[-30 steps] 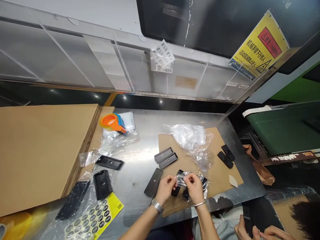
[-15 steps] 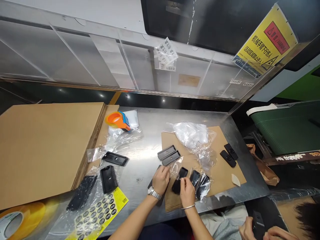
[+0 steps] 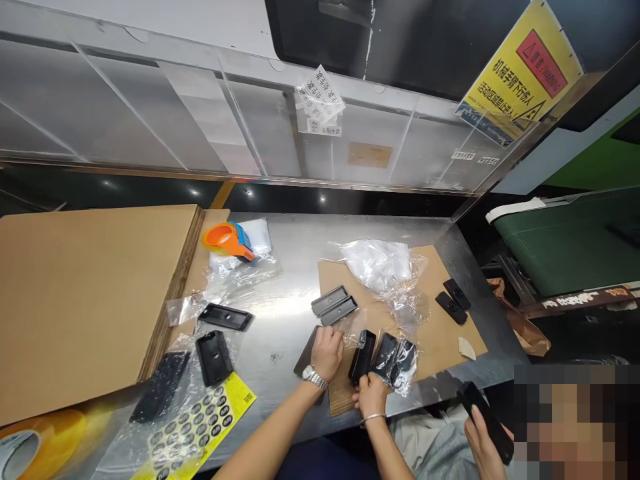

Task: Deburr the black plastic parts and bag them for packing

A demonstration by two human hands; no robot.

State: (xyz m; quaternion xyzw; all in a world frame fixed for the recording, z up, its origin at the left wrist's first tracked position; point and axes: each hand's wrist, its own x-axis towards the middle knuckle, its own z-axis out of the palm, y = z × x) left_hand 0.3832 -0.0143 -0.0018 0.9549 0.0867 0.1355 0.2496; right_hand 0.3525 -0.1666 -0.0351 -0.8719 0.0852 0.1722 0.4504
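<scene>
the left hand [image 3: 327, 353], a watch [image 3: 315, 378] on its wrist, has its fingers together, pinched on a clear bag [image 3: 356, 325]. the right hand [image 3: 373, 396], wearing a bangle [image 3: 373, 417], has its fingers at the near end of a black tray [image 3: 362, 357]; whether they are clamped on it, i cannot tell. the tray is over the cardboard [image 3: 450, 343] on the desk [image 3: 285, 280], just left of two bagged trays [image 3: 385, 355]. two grey trays [image 3: 339, 311] lie side by side beyond the left hand; a dark tray [image 3: 303, 353] is partly hidden behind it.
</scene>
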